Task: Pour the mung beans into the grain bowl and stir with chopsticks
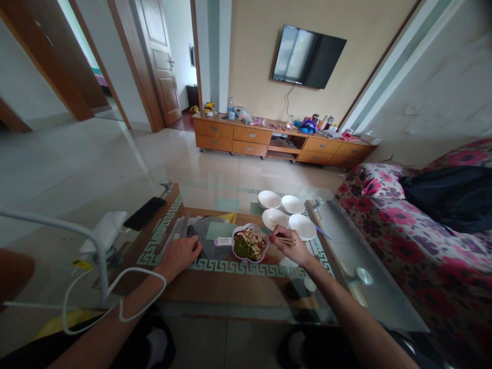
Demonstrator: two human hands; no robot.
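1. The right hand [289, 247] pinches a pair of wooden chopsticks [287, 240] between thumb and fingers. The other fingers curl in, and from here I can't make out the chopsticks' tips past the fingers.
2. Just beside that hand, a scalloped white bowl [240, 230] sits on a glass table [384, 302]. It holds green, pale and red food, too small to identify.
3. The left hand [179, 258] lies on a dark grey cloth [205, 243], near the bowl, its fingers pressed together. I can't tell whether they grip the cloth.
4. Four white bowls [275, 218] stand together beyond the food, their insides partly out of sight.
5. A white cord [151, 271] loops across the left forearm [126, 312], and a black phone [145, 213] lies near the table's far corner.
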